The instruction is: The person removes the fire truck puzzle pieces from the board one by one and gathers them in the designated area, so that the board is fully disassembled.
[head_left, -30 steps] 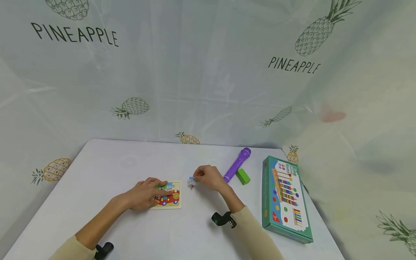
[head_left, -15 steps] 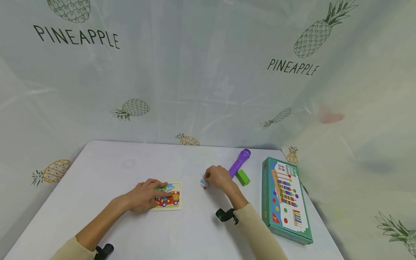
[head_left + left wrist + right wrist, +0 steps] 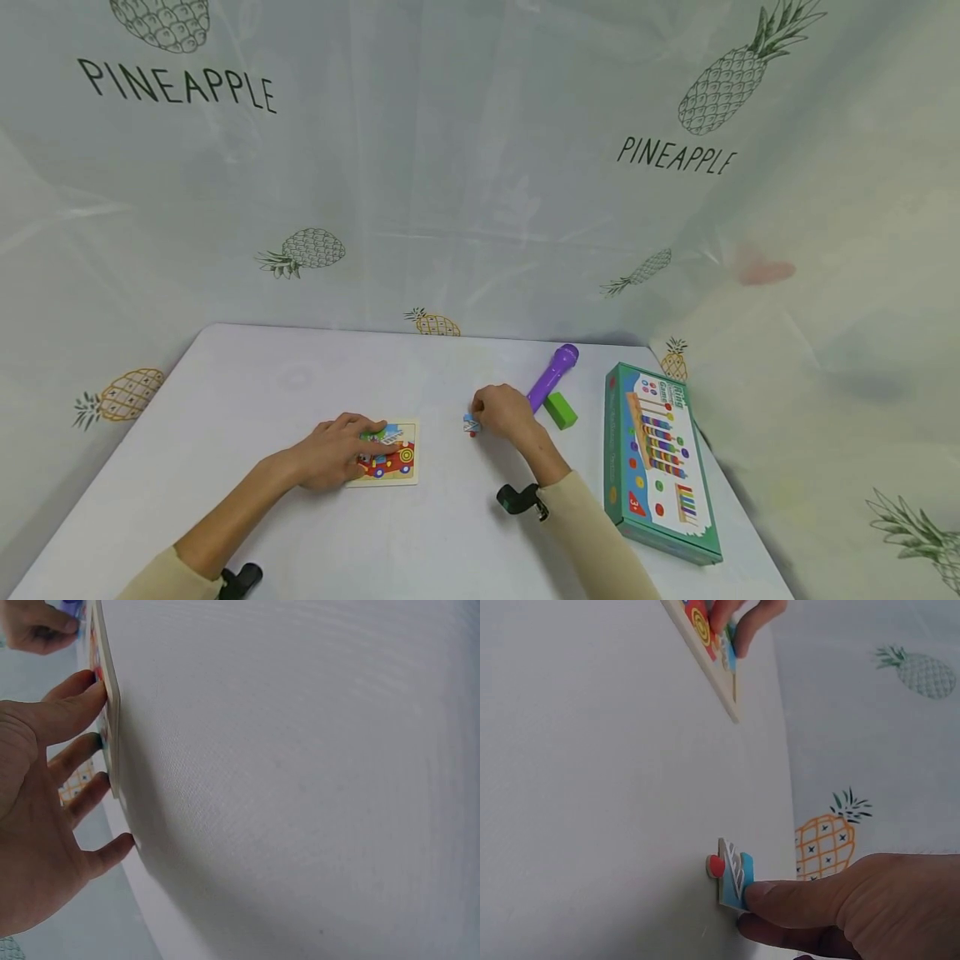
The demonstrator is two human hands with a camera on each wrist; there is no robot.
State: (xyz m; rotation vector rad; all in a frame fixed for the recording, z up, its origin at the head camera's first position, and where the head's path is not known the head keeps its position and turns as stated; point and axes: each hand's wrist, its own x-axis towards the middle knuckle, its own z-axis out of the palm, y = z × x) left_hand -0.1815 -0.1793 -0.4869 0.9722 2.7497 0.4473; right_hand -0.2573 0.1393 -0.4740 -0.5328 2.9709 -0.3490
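Note:
A square wooden jigsaw puzzle (image 3: 407,477) with a red fire engine picture lies on the white table. My left hand (image 3: 330,454) rests on its left part with fingers spread, hiding some of the picture. In the left wrist view, the thumb and several fingertips touch the puzzle's edge and face (image 3: 109,690). To the right of the board, my right hand (image 3: 506,414) pinches a small puzzle piece (image 3: 733,879) between thumb and finger. This piece is light blue with a white ladder pattern and a red knob-shaped bit.
A purple toy microphone (image 3: 553,375) lies just beyond the right hand, beside a green block (image 3: 561,410). Farther right lies a green-edged game box (image 3: 663,458). A pineapple-print curtain (image 3: 465,167) hangs behind the table's back edge.
My right hand has moved a little to the right with the puzzle piece, away from the board, then stayed still. The left hand has kept its place on the puzzle.

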